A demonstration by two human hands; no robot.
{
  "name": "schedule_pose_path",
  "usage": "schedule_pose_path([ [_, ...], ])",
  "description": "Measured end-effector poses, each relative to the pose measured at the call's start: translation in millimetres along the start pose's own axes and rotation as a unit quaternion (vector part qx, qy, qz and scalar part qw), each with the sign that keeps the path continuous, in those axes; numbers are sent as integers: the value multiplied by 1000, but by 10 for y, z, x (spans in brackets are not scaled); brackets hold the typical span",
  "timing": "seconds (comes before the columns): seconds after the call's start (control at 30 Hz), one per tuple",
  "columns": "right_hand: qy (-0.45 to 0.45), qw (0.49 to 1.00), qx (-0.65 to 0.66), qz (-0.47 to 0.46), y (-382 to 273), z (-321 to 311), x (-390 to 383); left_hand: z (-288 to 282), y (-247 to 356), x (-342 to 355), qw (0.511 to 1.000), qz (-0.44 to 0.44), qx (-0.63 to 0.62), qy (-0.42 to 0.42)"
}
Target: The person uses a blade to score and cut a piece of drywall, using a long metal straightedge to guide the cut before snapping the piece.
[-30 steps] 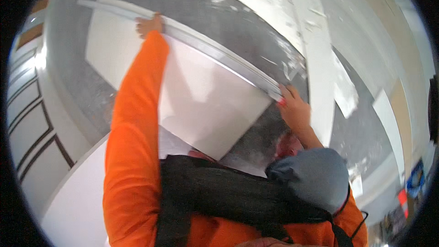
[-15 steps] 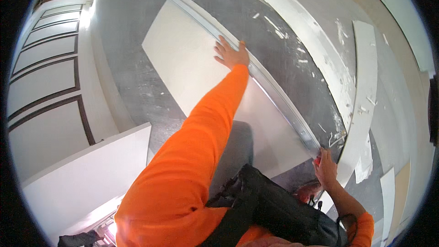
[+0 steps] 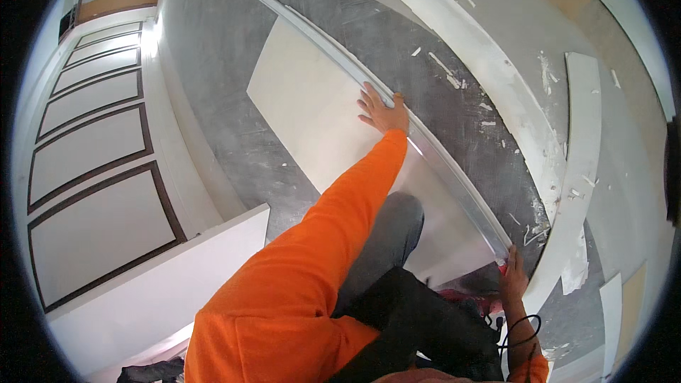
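A large cream-white board (image 3: 305,99) lies slantwise on the grey floor. Along its right side runs a long silvery metal profile (image 3: 454,195), its far end jutting past the board. My left hand (image 3: 385,112) presses on the profile at about mid-length, fingers spread towards the board and thumb by the outer edge. At the near end, my right hand (image 3: 513,280) is closed round a small red tool (image 3: 503,269); its kind is mostly hidden by my fingers. My knee in grey trousers (image 3: 397,223) is over the board.
A white panel (image 3: 177,276) stands at the near left, before framed wall panels (image 3: 99,234). Long white strips (image 3: 461,35) and another strip (image 3: 580,128) lie to the right. White scraps (image 3: 447,71) are scattered on the floor. A black cord (image 3: 528,326) hangs by my right wrist.
My view has shifted, so board and profile appear lower and further right. Both hands keep their places on the profile; the right hand shows slightly nearer its end.
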State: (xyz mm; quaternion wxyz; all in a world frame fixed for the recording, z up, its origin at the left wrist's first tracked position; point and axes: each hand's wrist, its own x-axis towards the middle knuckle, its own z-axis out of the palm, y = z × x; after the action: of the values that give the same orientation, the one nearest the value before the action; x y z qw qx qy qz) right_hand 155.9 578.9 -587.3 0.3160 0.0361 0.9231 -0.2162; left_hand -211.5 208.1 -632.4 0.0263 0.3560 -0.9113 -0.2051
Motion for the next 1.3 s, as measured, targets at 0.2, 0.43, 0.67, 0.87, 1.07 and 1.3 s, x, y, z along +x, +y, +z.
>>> schedule_pose_path([
  [0.2,-27,999,-2,32,1,-105,26,-95,134,829,999,-28,31,17],
  [0.43,-49,993,-5,112,-198,7,19,-261,91,1889,998,-26,56,16],
  [0.67,17,999,-4,30,74,131,-90,-98,86,1810,998,-3,55,5],
  [0.87,19,999,11,36,-47,-45,-18,-287,83,1821,996,1,89,-7],
  [1.07,-53,995,29,80,-37,-67,-23,-98,146,1544,998,-38,45,-23],
  [1.3,-48,995,12,91,-225,-113,97,-336,287,1451,994,-66,-68,-50],
])
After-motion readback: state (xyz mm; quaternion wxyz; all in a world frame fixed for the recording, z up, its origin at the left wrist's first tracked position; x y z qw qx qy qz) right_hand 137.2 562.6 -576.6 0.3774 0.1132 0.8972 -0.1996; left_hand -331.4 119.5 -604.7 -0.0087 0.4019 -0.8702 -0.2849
